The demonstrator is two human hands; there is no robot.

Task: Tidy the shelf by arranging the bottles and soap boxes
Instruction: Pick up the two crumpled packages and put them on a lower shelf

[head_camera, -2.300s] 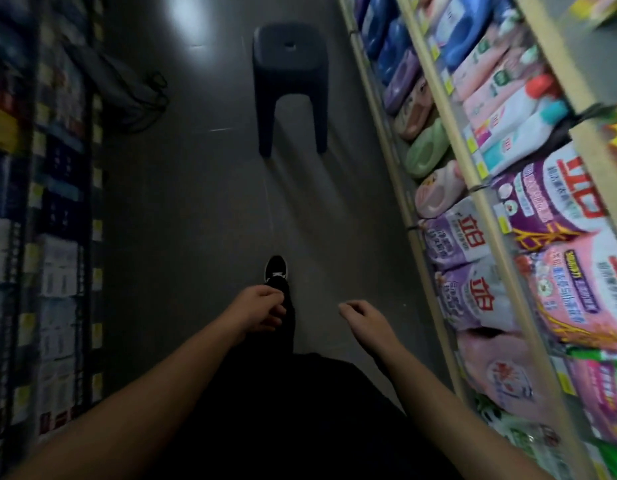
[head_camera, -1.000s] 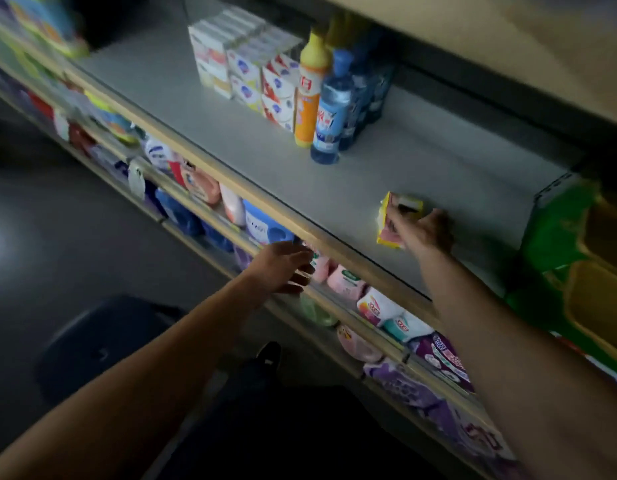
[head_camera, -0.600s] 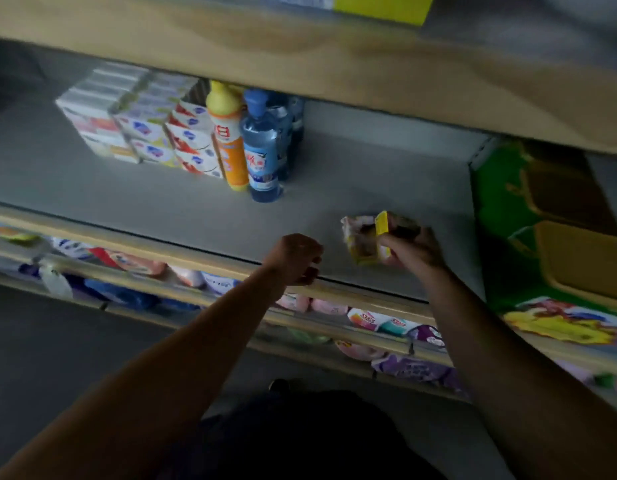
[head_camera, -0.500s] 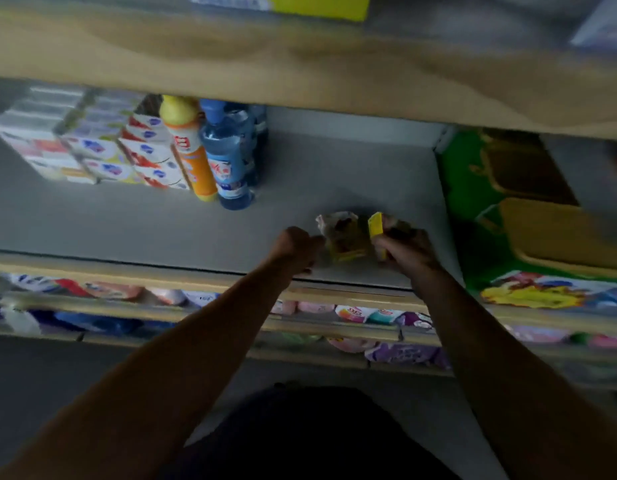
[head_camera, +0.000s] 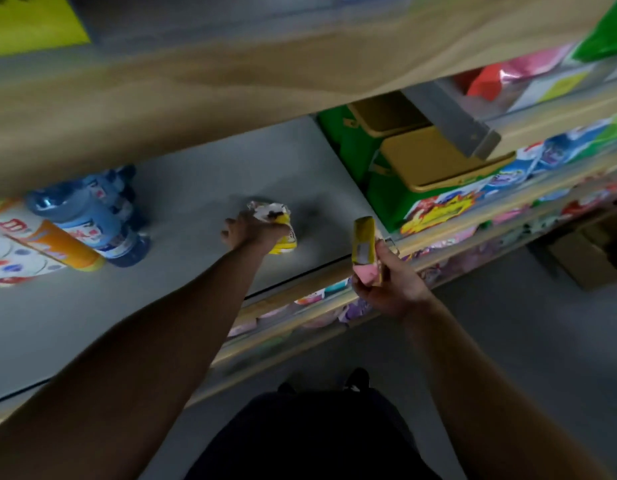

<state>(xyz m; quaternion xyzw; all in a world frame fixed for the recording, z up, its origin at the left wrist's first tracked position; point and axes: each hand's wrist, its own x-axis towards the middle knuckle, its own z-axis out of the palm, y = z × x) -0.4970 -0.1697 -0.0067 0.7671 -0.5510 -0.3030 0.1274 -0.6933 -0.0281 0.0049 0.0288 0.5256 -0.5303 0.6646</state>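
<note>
On the grey shelf (head_camera: 182,188) my left hand (head_camera: 251,230) grips a yellow and white soap box (head_camera: 276,220) that rests on the shelf surface. My right hand (head_camera: 386,282) holds a second soap box (head_camera: 364,244), yellow on top and pink below, upright over the shelf's front edge. Blue bottles (head_camera: 88,209) and an orange bottle (head_camera: 64,247) stand at the left. White soap boxes (head_camera: 9,251) with red and blue print lie at the far left edge, partly cut off.
A green carton with gold trays (head_camera: 421,161) closes the shelf on the right. A wooden shelf board (head_camera: 231,81) hangs close above. Lower shelves hold pink and purple packs (head_camera: 317,299). A cardboard box (head_camera: 591,254) sits on the floor at right.
The two soap boxes, held together half a second ago, are now apart: my left hand took one onto the shelf, my right hand drew the other back to the front edge.
</note>
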